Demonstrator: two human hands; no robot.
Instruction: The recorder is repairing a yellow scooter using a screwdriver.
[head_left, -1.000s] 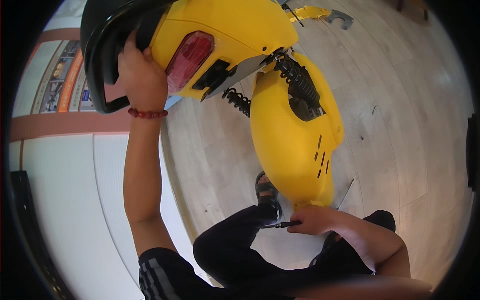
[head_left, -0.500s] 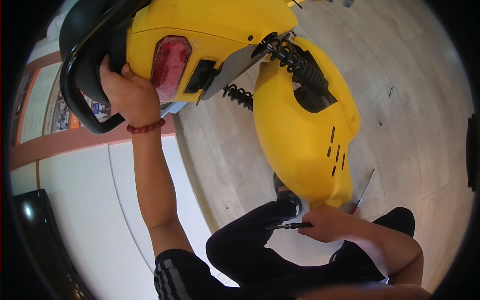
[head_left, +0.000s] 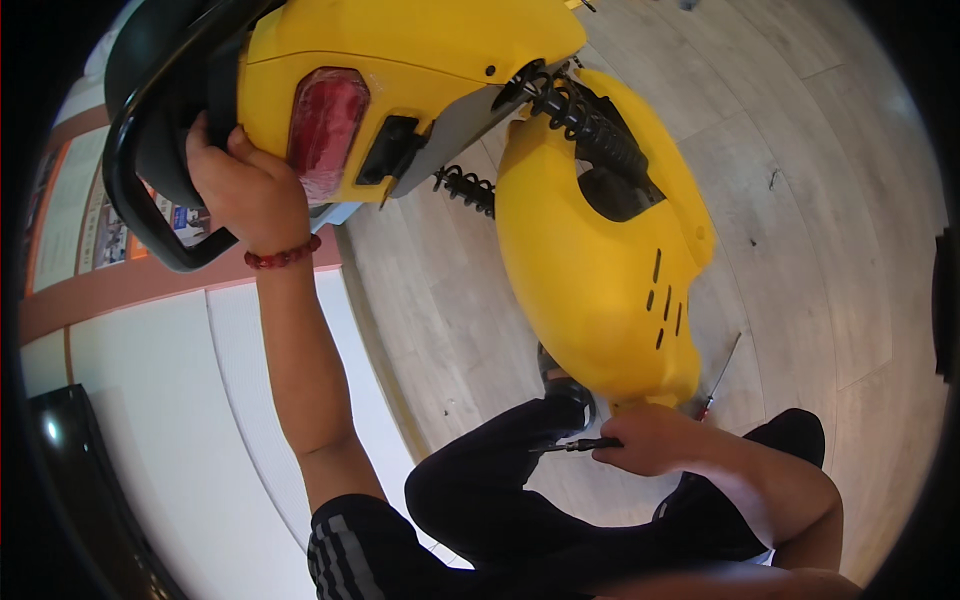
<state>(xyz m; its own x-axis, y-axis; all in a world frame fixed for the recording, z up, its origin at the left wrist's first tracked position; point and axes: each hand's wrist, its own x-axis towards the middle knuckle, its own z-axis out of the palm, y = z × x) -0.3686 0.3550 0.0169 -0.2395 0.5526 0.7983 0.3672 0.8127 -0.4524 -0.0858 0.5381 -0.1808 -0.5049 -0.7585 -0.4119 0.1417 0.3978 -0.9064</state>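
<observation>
A yellow scooter's tail body (head_left: 400, 45) leans across the upper left, with a red tail light (head_left: 328, 125) under wrinkled film. My left hand (head_left: 245, 190), a red beaded bracelet on its wrist, grips the edge where the black seat (head_left: 180, 150) meets the yellow panel, inside the black grab rail (head_left: 122, 150). Lower down is a large yellow rear fender (head_left: 590, 290) with slots. My right hand (head_left: 645, 440) is closed around a screwdriver (head_left: 580, 445), its shaft pointing left. That hand is at the fender's narrow lower end; whether it also grips the fender is hidden.
Two black coil-spring shock absorbers (head_left: 590, 125) show between tail and fender. A second, red-handled screwdriver (head_left: 722, 375) lies on the plank floor (head_left: 820, 250) right of the fender. A white cabinet (head_left: 150, 400) stands at the left. My bent legs (head_left: 490, 470) are below.
The scooter parts and both hands appear slightly farther left in the picture, as does the floor. Both hands keep their places on the things they hold.
</observation>
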